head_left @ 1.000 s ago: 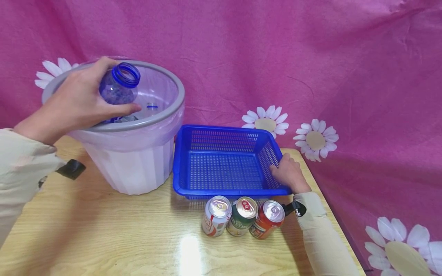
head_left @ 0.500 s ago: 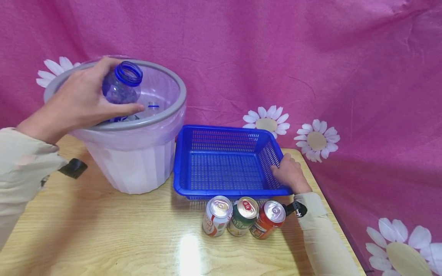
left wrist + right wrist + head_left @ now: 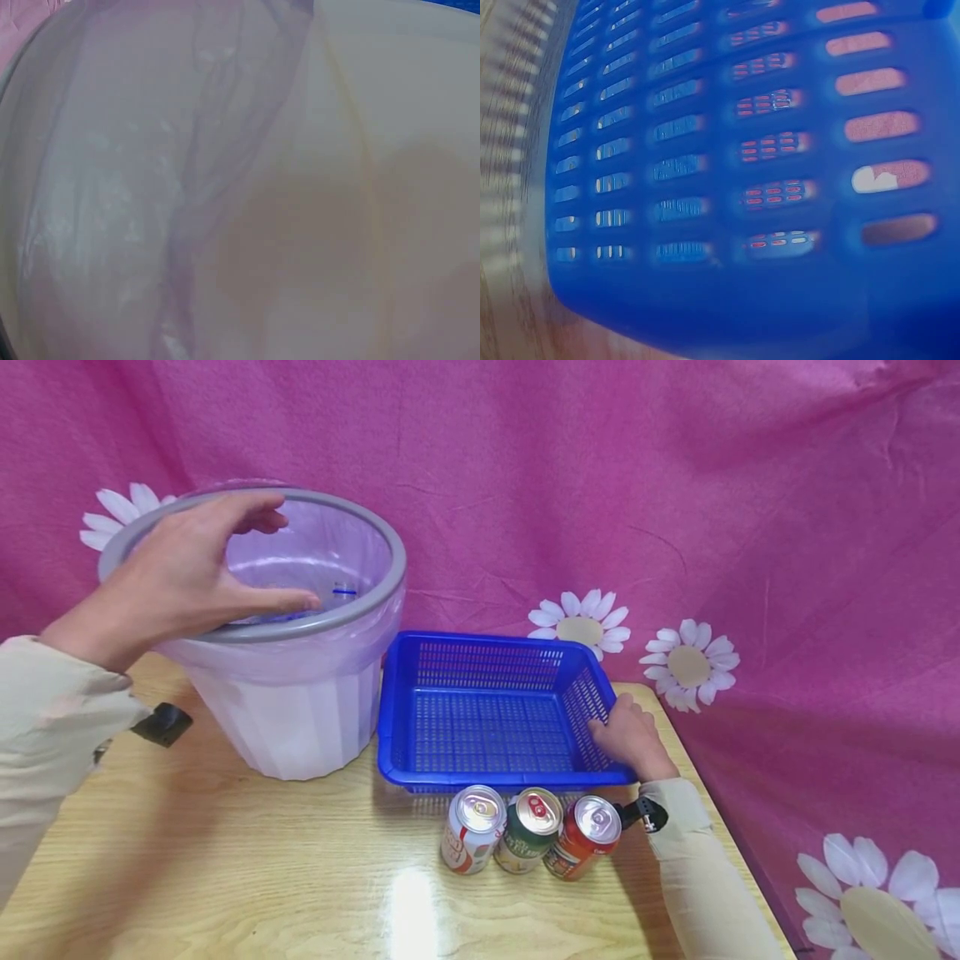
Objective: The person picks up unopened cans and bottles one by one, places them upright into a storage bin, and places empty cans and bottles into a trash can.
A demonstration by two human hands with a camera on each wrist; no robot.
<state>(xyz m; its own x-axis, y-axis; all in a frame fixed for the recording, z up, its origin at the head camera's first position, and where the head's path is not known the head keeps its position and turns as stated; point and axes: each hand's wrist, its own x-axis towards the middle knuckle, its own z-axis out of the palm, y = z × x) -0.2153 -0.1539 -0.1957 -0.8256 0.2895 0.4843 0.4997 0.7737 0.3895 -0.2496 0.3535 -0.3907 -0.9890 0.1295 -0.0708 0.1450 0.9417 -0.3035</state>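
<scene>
My left hand point(image 3: 176, 572) is over the rim of a white waste bin point(image 3: 292, 718) lined with a clear plastic bag, thumb and fingers spread apart with nothing between them. Inside the bin, a clear piece with a blue ring point(image 3: 345, 591) shows near the far wall; much of the inside is hidden by the hand. At the right end of a blue plastic basket point(image 3: 506, 778), my right hand point(image 3: 632, 737) grips the side wall, thumb on the inner face. The basket's slotted wall point(image 3: 720, 285) fills the right wrist view. Only the bin's bagged side point(image 3: 247, 187) shows in the left wrist view.
Three upright drink cans stand in a row before the basket: a white one point(image 3: 467, 847), a green one point(image 3: 517, 843) and a red one point(image 3: 570, 852). Behind the wooden table point(image 3: 285, 877) hangs a pink flowered cloth point(image 3: 480, 485).
A clear bottle with a blue neck was in my left hand; it has been let go and dropped down into the bin. The right hand and basket stay where they were.
</scene>
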